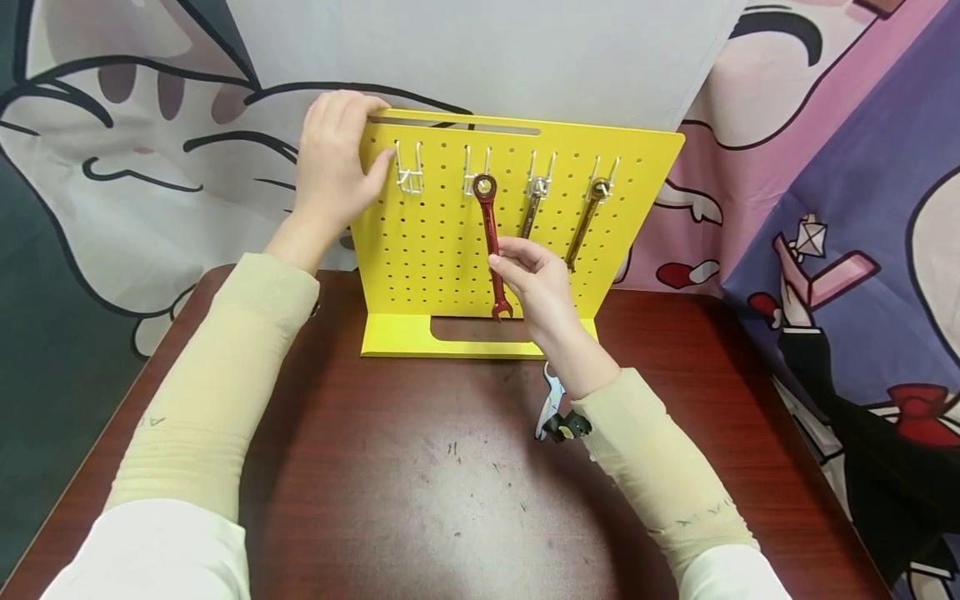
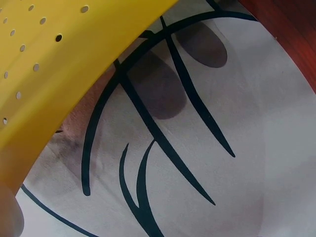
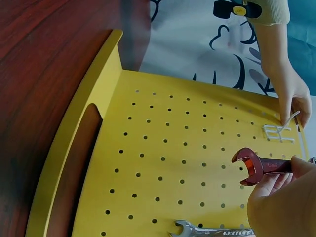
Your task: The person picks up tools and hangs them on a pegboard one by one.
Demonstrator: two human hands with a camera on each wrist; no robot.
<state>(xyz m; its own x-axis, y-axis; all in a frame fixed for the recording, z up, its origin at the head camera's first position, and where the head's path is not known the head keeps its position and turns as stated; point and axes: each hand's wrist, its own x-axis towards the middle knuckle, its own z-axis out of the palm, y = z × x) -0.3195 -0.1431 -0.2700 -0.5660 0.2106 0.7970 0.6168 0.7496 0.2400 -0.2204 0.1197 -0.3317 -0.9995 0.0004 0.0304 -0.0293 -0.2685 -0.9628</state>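
A yellow pegboard (image 1: 427, 242) stands upright on the table. My left hand (image 1: 335, 158) grips its upper left corner, thumb on the front face beside the leftmost wire hook (image 1: 409, 179), which bears nothing. My right hand (image 1: 542, 287) pinches a red combination wrench (image 1: 491, 225) by its lower shank, open end down. The wrench's ring end is at the second hook; whether it is over the hook's tip I cannot tell. Right of it, a silver wrench (image 1: 531, 212) and a brass-coloured wrench (image 1: 583, 225) hang from their own hooks. In the right wrist view, the red wrench's open jaw (image 3: 251, 167) faces left.
On the dark red-brown table (image 1: 420, 467), a light blue tool with a looped handle (image 1: 551, 402) lies below my right wrist, partly hidden. Behind the pegboard are a white panel (image 1: 480, 58) and cartoon-printed cloth (image 1: 187, 192). The pegboard's foot (image 1: 397, 335) juts toward me.
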